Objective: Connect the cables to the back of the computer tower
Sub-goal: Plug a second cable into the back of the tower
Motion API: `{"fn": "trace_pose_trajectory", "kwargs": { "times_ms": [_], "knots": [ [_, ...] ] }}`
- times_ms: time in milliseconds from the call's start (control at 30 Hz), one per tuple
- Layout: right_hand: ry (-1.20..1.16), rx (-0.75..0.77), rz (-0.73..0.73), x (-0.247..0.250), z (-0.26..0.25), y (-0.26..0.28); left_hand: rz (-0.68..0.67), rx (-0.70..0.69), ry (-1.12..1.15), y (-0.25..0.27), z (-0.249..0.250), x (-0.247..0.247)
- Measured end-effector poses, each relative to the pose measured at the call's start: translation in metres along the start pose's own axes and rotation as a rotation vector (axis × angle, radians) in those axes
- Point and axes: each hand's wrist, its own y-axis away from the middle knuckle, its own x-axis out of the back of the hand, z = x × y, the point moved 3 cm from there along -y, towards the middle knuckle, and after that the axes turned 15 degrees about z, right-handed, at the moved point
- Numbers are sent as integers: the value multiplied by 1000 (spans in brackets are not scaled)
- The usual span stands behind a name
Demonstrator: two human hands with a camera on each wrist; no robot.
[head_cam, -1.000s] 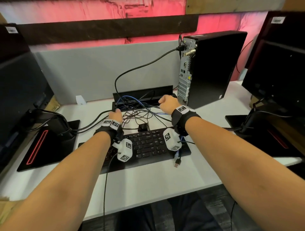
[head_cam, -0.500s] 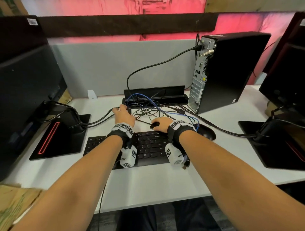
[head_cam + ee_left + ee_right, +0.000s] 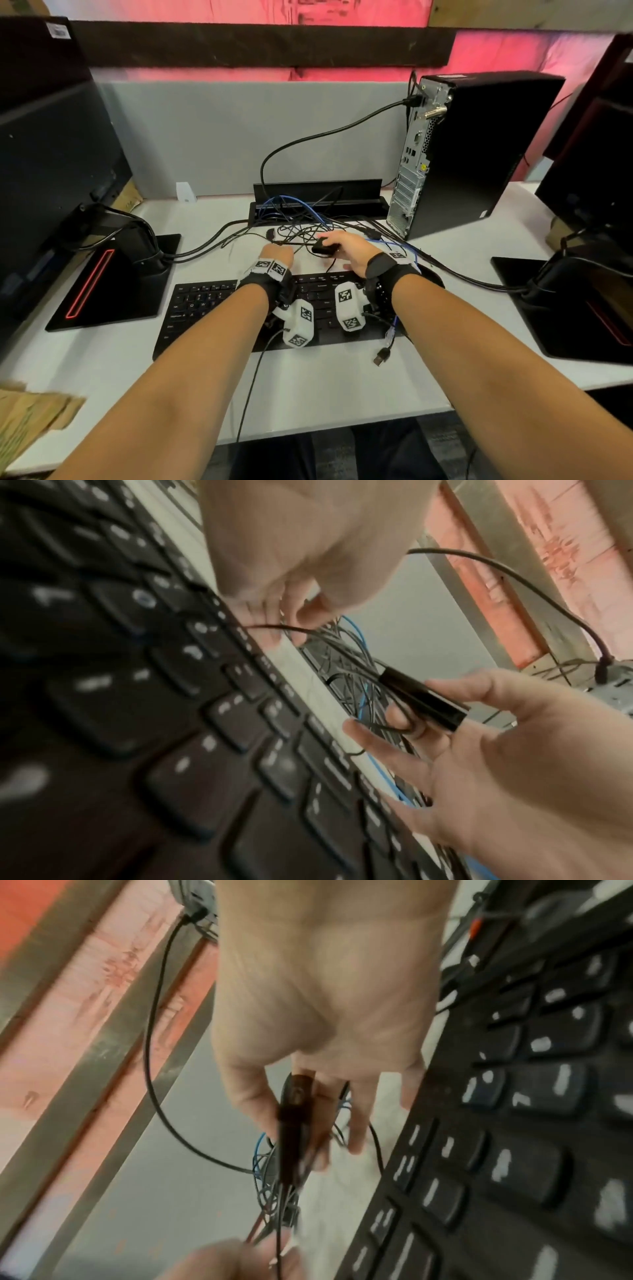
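Since the earlier frames, the right hand [image 3: 346,248] had come back from beside the computer tower [image 3: 479,150] toward the middle of the frame and lifted a small black adapter block [image 3: 322,247] out of the cable tangle [image 3: 308,229]. Its thumb and fingers were pinched on that block, seen clearly in the left wrist view at centre right. The left hand [image 3: 275,255], just left of it, had its fingertips closed on a thin black cable [image 3: 274,627] running from the block, at the far edge of the keyboard [image 3: 212,308].

Meanwhile the tower stood upright in the upper right of the head view, its port panel facing left, with one black power cable [image 3: 325,137] already plugged in near the top. A loose USB plug [image 3: 380,358] lay on the desk [image 3: 308,394] at the lower centre right, beside the keyboard.

The main risk, as I judged it, was the knot itself: pulling the block free while other leads looped over it could drag the blue cable [image 3: 301,205] or tug the seated power plug. Blur in both wrist views made it impossible to tell which connector end belonged to this lead.
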Motion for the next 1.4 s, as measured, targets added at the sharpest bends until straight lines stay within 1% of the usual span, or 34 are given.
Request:
{"fn": "trace_pose_trajectory", "kwargs": {
  "times_ms": [33,100,133,200,233,267,300,333,367,400,433,467,500,533,633,667,700,733,767,833,867,900,933,967,1033,1100,1133,1167,1267,1300,1333,1400],
  "knots": [
    [85,41,-1,4,-2,1,56,13,8,1,-3,2],
    [319,175,-8,14,-8,4,257,19,51,7,-4,10],
    [435,226,-13,18,-13,5,345,44,103,4,-7,13],
    [558,277,-25,27,-23,4,446,63,141,-1,-10,21],
    [562,296,-9,33,-30,2,483,66,111,1,-9,27],
    [509,288,44,40,-35,-2,515,49,65,3,-5,33],
    [367,240,117,49,-39,-4,542,-2,39,6,1,38],
    [166,165,195,57,-42,-6,528,-70,58,8,10,37],
    [-44,98,247,62,-45,-5,464,-156,118,12,22,33],
    [-229,42,262,65,-50,-3,323,-210,215,12,32,24],
    [-355,-4,250,67,-55,1,137,-214,313,15,41,13],
    [-436,-45,222,66,-59,4,-32,-172,374,18,48,3],
    [-475,-73,196,65,-62,7,-144,-136,398,22,55,-3],
    [-516,-86,190,65,-64,11,-181,-118,387,22,61,-6],
    [-734,-26,226,76,-63,16,-89,-77,384,10,75,-3],
    [-783,-9,262,83,-61,15,-100,-19,367,2,75,-4],
    [-807,0,302,92,-59,14,-159,82,415,-3,72,-6],
    [-798,0,331,100,-59,12,-253,201,506,-4,72,-6],
    [-765,3,355,107,-60,10,-337,293,611,-3,75,-7],
    [-635,63,390,120,-63,4,-451,336,801,7,96,1],
    [-559,116,408,124,-66,2,-459,348,959,10,110,5],
    [-456,186,437,127,-69,-1,-439,381,1162,12,126,9],
    [-318,282,486,130,-72,-2,-389,380,1272,14,140,14],
    [-165,393,547,134,-80,0,-358,324,1307,15,157,14],
    [91,597,661,142,-96,5,-278,137,1173,20,186,16],
    [230,747,736,152,-117,14,-186,-27,990,24,211,11],
    [280,804,765,157,-128,18,-176,-96,917,28,221,8],
    [321,853,798,162,-138,19,-192,-138,879,27,230,2],
    [392,1017,940,181,-170,20,-213,-160,765,29,254,-16],
    [435,1042,989,190,-178,17,-216,-186,716,31,260,-22],
    [495,1035,1028,199,-185,13,-209,-231,649,37,267,-26],
    [630,938,1035,216,-198,0,-199,-356,499,48,277,-32]
  ]
}}
